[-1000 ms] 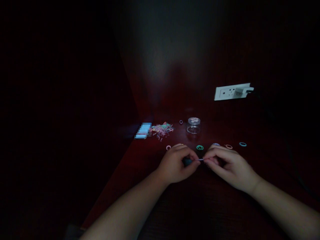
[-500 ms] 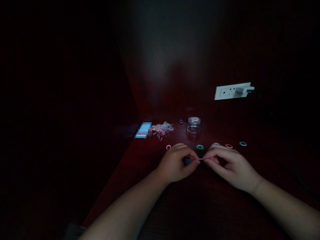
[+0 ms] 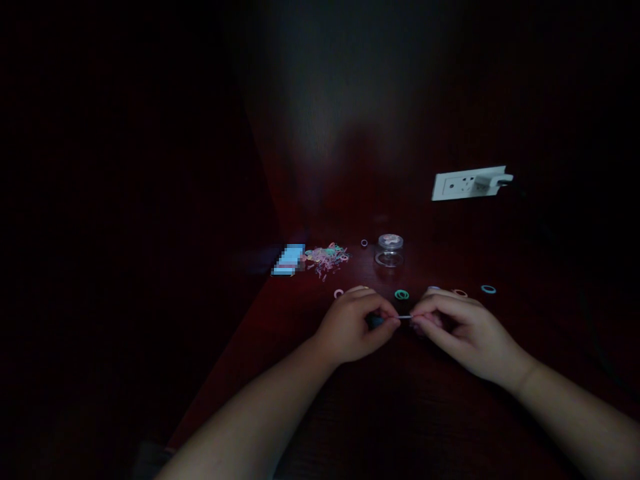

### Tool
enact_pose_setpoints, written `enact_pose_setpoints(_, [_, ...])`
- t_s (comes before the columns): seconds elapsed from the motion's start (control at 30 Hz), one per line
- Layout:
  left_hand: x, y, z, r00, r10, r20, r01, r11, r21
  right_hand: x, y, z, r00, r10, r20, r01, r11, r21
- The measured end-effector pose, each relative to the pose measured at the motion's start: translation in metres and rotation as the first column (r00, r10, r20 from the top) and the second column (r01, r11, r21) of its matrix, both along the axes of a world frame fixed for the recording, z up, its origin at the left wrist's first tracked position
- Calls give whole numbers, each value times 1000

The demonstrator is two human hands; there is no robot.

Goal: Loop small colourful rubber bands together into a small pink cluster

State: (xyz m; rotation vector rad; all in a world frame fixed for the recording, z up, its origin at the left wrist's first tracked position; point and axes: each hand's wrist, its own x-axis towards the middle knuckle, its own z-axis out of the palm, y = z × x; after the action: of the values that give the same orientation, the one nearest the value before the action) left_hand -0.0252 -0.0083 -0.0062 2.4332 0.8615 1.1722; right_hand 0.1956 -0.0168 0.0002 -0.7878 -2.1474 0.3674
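Observation:
Between my two hands a thin pale hair tie (image 3: 405,317) is drawn out in a short straight line. My left hand (image 3: 357,327) pinches one end of it between thumb and forefinger, and my right hand (image 3: 457,330) pinches the other end the same way. Just beyond the fingertips lie green hair ties (image 3: 401,295). A pink ring (image 3: 339,293) sits behind the left hand. Past the right knuckles are an orange ring (image 3: 460,293), partly covered, and a blue ring (image 3: 489,289).
A lidded clear jar (image 3: 389,252) stands farther back on the dark red table (image 3: 270,333). Left of it lie a heap of small coloured bands (image 3: 327,259) and a lit phone (image 3: 289,260). A wall socket (image 3: 470,183) holds a plug. The surroundings are very dark.
My right hand has moved slightly to the right, so more of the pale hair tie shows between the fingertips. The left hand stays nearly still; the view has shifted a little.

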Motion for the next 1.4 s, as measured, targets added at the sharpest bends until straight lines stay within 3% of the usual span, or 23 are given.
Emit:
enact_pose_setpoints(0.6, [-1, -1, 0, 1000, 0, 13, 0, 1000, 19, 5, 2, -2, 1000, -12, 23, 12, 1000, -5])
enact_pose_setpoints(0.73, [-2, 0, 0, 1000, 29, 9, -29, 1000, 7, 22, 11, 0, 996, -24, 84, 27, 999, -27])
enact_pose_setpoints(0.87, [-6, 2, -1, 998, 56, -5, -56, 998, 0, 53, 25, 5, 984, -119, 136, 130, 989, -76])
enact_pose_setpoints(1.1, [-17, 4, -5, 993, 115, -18, -115, 993, -24, 104, 39, 6, 938, -205, 279, 303, 876, -374])
enact_pose_setpoints(1.3, [-23, 7, -9, 991, 134, -24, -135, 990, -43, 107, 41, 9, 881, -179, 438, 404, 768, -498])
enact_pose_setpoints(1.4, [-23, 8, -9, 991, 131, -24, -132, 991, -37, 105, 40, 10, 857, -184, 481, 440, 747, -498])
